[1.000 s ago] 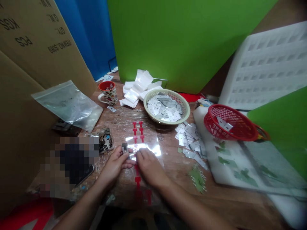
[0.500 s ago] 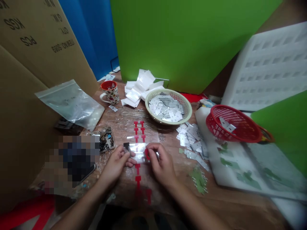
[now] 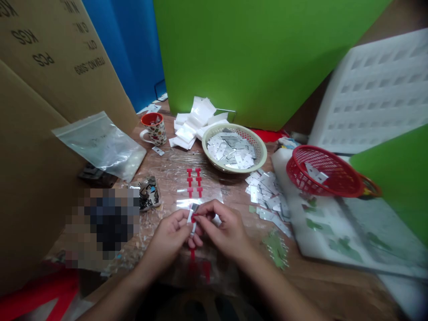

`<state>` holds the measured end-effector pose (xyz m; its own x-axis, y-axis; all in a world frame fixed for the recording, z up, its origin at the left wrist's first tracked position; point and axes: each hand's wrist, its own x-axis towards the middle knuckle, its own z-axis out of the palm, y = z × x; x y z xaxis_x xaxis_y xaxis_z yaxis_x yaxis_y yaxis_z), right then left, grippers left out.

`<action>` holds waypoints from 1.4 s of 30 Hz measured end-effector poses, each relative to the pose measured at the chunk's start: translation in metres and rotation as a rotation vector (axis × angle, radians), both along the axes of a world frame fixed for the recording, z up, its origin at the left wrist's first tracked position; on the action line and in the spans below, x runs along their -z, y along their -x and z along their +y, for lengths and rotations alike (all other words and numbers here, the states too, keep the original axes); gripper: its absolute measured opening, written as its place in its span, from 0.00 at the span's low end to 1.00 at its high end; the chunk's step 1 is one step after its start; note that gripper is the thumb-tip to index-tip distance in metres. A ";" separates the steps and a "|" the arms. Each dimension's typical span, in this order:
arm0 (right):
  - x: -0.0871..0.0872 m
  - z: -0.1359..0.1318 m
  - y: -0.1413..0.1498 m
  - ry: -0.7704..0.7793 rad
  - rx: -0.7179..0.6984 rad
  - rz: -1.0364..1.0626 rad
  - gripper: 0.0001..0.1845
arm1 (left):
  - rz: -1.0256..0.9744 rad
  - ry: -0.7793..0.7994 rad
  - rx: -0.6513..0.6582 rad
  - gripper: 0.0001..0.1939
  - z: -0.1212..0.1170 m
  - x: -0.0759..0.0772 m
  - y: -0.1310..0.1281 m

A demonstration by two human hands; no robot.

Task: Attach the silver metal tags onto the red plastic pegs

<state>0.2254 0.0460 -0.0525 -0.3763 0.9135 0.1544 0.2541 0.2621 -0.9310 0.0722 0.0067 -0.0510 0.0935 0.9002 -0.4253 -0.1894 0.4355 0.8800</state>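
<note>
Step in hand, as judged: sticking a red tab (image 3: 195, 215) onto a small metal plate (image 3: 192, 213). Left hand (image 3: 174, 234) pinches the plate near centre, just above the desk (image 3: 234, 249); right hand (image 3: 222, 227) pinches the tab against it, fingertips meeting. Next move likely calls for pressing the tab flat, square to the plate's edge. More red tabs (image 3: 194, 180) lie just beyond.

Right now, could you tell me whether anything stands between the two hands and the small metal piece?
Nothing visible does. The left hand already pinches the small metal piece, and the right hand presses a red sticker onto it, above the plastic sheet.
</note>
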 end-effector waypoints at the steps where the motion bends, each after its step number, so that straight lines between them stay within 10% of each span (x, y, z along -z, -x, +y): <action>1: -0.001 0.000 0.000 -0.006 -0.002 -0.002 0.03 | 0.004 0.001 0.001 0.08 0.000 0.000 0.000; 42: -0.012 0.000 0.009 -0.229 0.226 -0.006 0.04 | 0.101 -0.059 -0.023 0.14 -0.004 -0.005 -0.009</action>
<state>0.2169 0.0457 -0.0409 -0.1688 0.9159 0.3641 0.3348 0.4008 -0.8528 0.0807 0.0030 -0.0464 0.0321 0.9254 -0.3775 -0.1081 0.3787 0.9192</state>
